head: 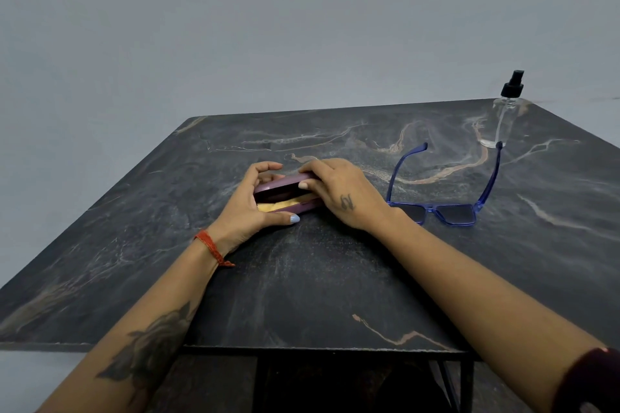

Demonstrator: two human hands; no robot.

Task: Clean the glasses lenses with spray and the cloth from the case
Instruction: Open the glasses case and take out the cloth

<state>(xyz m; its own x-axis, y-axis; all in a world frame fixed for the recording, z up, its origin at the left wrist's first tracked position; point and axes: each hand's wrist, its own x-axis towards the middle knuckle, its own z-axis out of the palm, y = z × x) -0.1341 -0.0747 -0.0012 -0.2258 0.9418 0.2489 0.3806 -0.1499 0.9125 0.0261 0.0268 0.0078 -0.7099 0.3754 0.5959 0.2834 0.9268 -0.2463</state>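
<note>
A purple glasses case [285, 193] lies in the middle of the dark marble table [318, 278], its lid partly raised. A yellow cloth [283, 205] shows inside the gap. My left hand [250, 204] grips the case's left end, thumb along the front edge. My right hand [339, 193] holds the lid from the right, fingers over its top. Blue-framed glasses [446, 208] with dark lenses rest to the right with the temples unfolded and pointing away. A clear spray bottle [505, 114] with a black nozzle stands upright at the far right.
The table's near edge [318, 349] runs just below my forearms, with a black metal frame under it. A plain grey wall rises behind the table's far edge.
</note>
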